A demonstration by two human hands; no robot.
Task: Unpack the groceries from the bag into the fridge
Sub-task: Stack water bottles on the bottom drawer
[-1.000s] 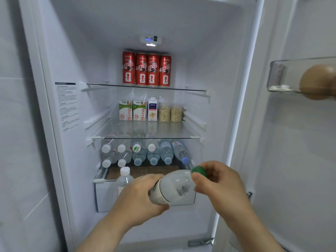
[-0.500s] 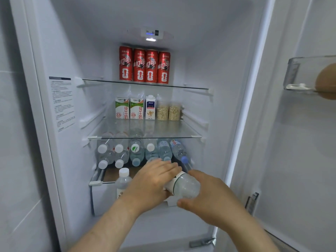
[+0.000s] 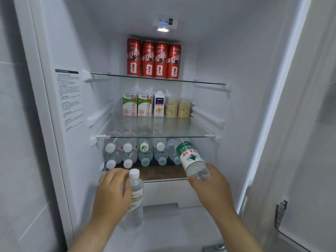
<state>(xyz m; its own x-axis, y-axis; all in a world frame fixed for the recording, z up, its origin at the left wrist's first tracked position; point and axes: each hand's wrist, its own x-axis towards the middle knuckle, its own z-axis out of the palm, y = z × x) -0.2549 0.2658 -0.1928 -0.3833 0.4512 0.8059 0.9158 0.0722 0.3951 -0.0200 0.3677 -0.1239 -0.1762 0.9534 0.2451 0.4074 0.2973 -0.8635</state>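
The left hand [image 3: 112, 193] curls round an upright white-capped clear plastic bottle [image 3: 136, 190]; outstretched right hand [image 3: 212, 186] clamps a green-labelled plastic bottle [image 3: 189, 157] angled beyond its fingers.

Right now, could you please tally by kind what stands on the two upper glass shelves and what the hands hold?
Tall red drink cans: 4
Green-and-white milk cartons: 2
Blue-and-white carton: 1
Clear jars of oats: 2
Clear plastic water bottles: 2, one in the left hand, one in the right hand
Total: 11

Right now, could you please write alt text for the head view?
In an open fridge, the right hand holds a green-labelled water bottle beside stacked bottles; the left hand grips an upright white-capped bottle. Red cans stand above.
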